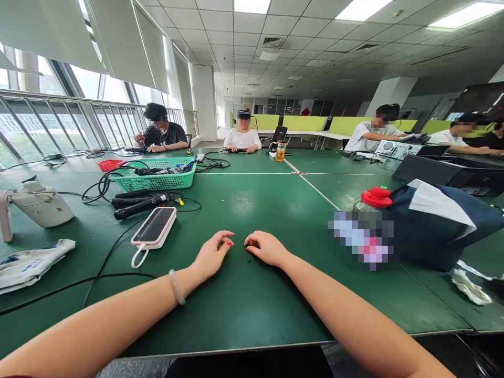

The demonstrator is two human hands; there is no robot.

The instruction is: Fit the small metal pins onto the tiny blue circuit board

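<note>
My left hand point(212, 253) rests on the green table point(236, 310), fingers loosely curved, thumb and forefinger apart with nothing between them. Just to its right, my right hand point(269, 248) is curled, thumb and forefinger drawn together around a small dark spot that I cannot make out. The two hands face each other without touching. A tiny dark speck point(249, 261) lies on the table below my right fingertips. Left of my left hand is a phone-like device point(154, 227) in a white and pink case with a loop.
Behind the device are black handles point(142, 206), cables and a green basket point(157, 181). A white jug point(43, 205) and cloth point(33, 265) lie left. At right are a red-lidded jar point(376, 198) and dark bag point(425, 231). Several people sit around the table.
</note>
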